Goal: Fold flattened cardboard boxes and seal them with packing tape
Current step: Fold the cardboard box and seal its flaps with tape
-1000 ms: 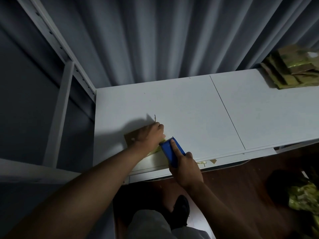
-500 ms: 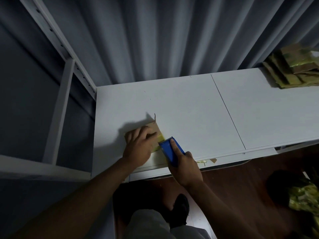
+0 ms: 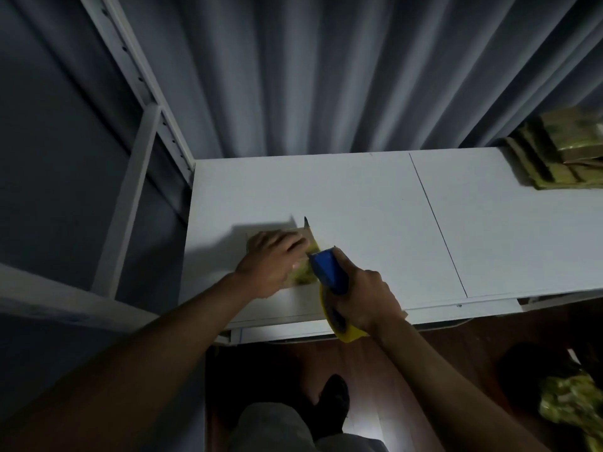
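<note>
A small brown cardboard box [image 3: 309, 234] lies near the left front of the white table [image 3: 368, 223], with yellowish tape [image 3: 303, 275] across its top. My left hand [image 3: 274, 259] rests flat on the box, fingers stretched out over it and covering most of it. My right hand [image 3: 365, 298] grips a blue tape dispenser [image 3: 328, 270] with a yellow tape roll [image 3: 346, 331]. The dispenser's front edge touches the box right beside my left fingers.
A pile of taped cardboard boxes [image 3: 564, 154] sits at the table's far right corner. A white metal rack frame [image 3: 137, 132] stands to the left, and grey curtains [image 3: 326, 70] hang behind. More yellow-taped material [image 3: 574, 409] lies on the wooden floor at lower right. My shoe [image 3: 332, 399] is below the table edge.
My right hand has drawn the dispenser back toward the table's front edge, so the yellow roll now shows. My left hand has stayed pressing on the box.
</note>
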